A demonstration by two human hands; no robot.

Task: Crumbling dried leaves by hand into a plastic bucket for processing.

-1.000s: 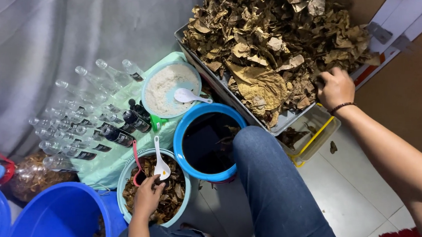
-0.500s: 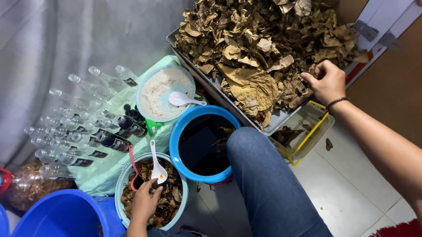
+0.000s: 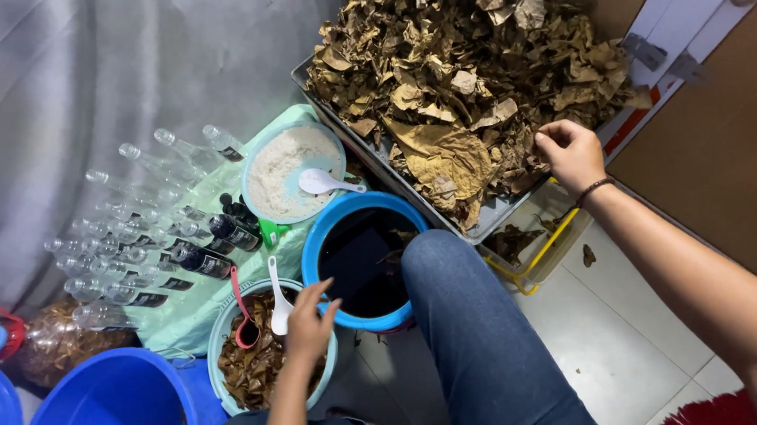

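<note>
The blue bucket (image 3: 366, 262) sits on the floor in the middle of everything, and it looks dark inside, maybe with dark water. The person's knee in blue jeans (image 3: 475, 321) is just to the right of it.

Behind the blue bucket and to its right is a big grey tray (image 3: 412, 188) piled high with dry brown leaves (image 3: 467, 82). The right hand (image 3: 572, 153) rests on the near edge of that pile. Its fingers are curled in, like it is pinching some leaves, but I cannot tell for sure if it has any. The tray is close enough that the arm can reach it while sitting.

Just to the left of the blue bucket is a pale bowl (image 3: 220, 339) with wet brown leaves in it. A white spoon (image 3: 280, 297) and a red scoop (image 3: 244, 315) stand in the bowl, leaning on its rim so their handles stay easy to grab. The left hand (image 3: 309, 326) hangs over this bowl, with fingers spread open and holding nothing. It is just beside the white spoon's handle.

Behind the blue bucket and to its left is a round dish of white powder (image 3: 287, 170) with another white spoon (image 3: 328, 182) lying in it. Farther left, many clear bottles (image 3: 140, 229) lie on a green cloth (image 3: 199, 309), side by side so they do not roll away.
</note>
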